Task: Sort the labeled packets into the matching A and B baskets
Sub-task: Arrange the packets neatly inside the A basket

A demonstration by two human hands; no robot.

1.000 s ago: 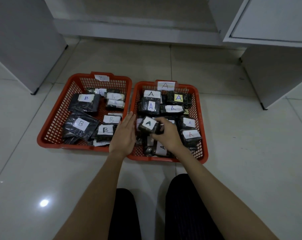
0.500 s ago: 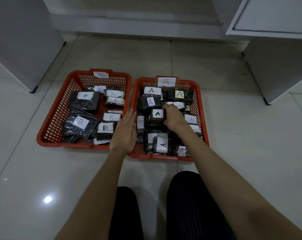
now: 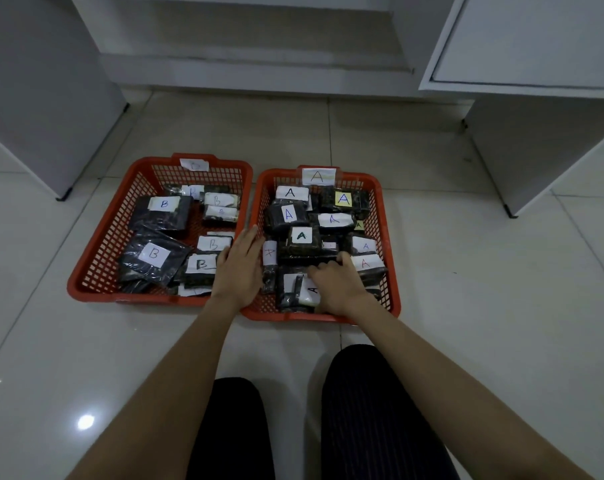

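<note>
Right hand (image 3: 338,289) has left the dark A packet (image 3: 302,242) inside the A basket (image 3: 385,237), empty; left hand (image 3: 240,266) flat, open; we judge sorting nearly finished

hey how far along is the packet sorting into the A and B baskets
Nearly done, it seems. Readable B packets lie in the B basket, A packets in the A basket; none on the floor. The right hand rests among the A packets, grip unclear. The left hand lies flat where the baskets meet.
</note>
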